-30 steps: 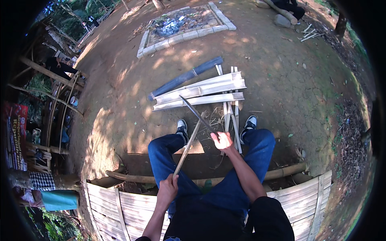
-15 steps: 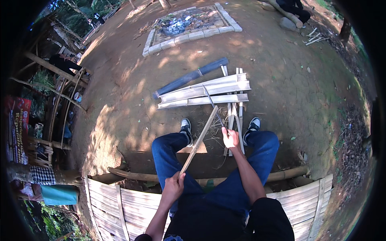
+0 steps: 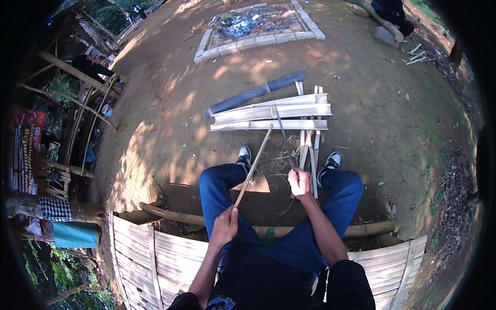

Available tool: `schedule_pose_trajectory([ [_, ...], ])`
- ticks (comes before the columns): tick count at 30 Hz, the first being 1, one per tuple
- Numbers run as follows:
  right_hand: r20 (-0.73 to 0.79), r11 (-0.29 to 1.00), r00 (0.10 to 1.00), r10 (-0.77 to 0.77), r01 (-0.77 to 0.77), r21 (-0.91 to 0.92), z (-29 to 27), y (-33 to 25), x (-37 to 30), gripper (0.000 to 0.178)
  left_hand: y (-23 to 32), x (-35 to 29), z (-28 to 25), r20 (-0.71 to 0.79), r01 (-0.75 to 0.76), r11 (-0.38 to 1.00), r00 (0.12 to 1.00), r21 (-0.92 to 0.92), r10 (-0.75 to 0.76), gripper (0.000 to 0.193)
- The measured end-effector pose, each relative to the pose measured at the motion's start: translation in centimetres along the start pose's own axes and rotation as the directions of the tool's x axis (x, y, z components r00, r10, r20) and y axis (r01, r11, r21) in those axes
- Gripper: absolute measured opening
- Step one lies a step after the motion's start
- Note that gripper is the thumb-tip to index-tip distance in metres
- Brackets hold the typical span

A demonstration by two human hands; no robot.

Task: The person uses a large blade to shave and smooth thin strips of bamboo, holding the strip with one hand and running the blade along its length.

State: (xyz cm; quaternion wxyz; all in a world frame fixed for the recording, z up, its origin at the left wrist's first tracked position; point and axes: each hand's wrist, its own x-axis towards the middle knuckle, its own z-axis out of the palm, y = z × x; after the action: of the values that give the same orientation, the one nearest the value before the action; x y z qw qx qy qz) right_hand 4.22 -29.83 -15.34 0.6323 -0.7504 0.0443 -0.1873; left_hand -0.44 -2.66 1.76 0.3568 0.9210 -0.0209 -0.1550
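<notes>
The left hand [image 3: 224, 227] has fingers curled low on a bamboo strip [image 3: 253, 168], likely leaving its length free between the knees [image 3: 347, 184]. The right hand [image 3: 299, 182] wraps its fingers round a blurred long knife [image 3: 280, 122], pointed outward — presumably for safety — with split bamboo [image 3: 258, 113] grouped beyond, perhaps for reach

A slender, straight tan strip [image 3: 253, 168] slants with its far end toward one o'clock. At two o'clock from its middle, clear of it in this view, a long, narrow knife [image 3: 280, 123] points between eleven and twelve, its dark blade blurred.
</notes>
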Motion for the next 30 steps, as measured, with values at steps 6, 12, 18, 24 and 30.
schedule_pose_trajectory([
  [6, 0.414, 0.837, 0.857, -0.307, 0.45, -0.312, 1.7, -6.8, -1.8, 0.043, -2.0, 1.3, 1.0, 0.084, 0.032, 0.996, 0.996, -0.088, -0.025, 0.039],
  [12, 0.492, 0.801, 0.82, -0.293, 0.492, -0.342, 3.4, -8.2, -2.5, 0.05, -2.8, 1.6, 0.9, 0.135, 0.064, 0.985, 0.99, -0.163, -0.042, 0.049],
  [18, 0.306, 0.783, 0.873, -0.379, 0.479, -0.398, 3.7, -5.9, -1.9, 0.051, 1.4, 2.7, -1.0, 0.2, 0.16, 0.912, 0.976, -0.377, -0.089, 0.052],
  [24, 0.084, 0.703, 0.955, -0.285, 0.268, -0.659, 3.1, -1.9, -2.2, 0.053, 0.9, 3.3, -2.0, 0.188, 0.184, 0.871, 0.976, -0.456, -0.108, 0.05],
  [30, -0.251, 0.785, 0.866, 0.432, -0.498, -0.369, -2.5, 1.5, 3.6, 0.068, -0.7, -0.3, -5.3, 0.231, 0.295, 0.831, 0.951, -0.472, -0.207, 0.05],
])
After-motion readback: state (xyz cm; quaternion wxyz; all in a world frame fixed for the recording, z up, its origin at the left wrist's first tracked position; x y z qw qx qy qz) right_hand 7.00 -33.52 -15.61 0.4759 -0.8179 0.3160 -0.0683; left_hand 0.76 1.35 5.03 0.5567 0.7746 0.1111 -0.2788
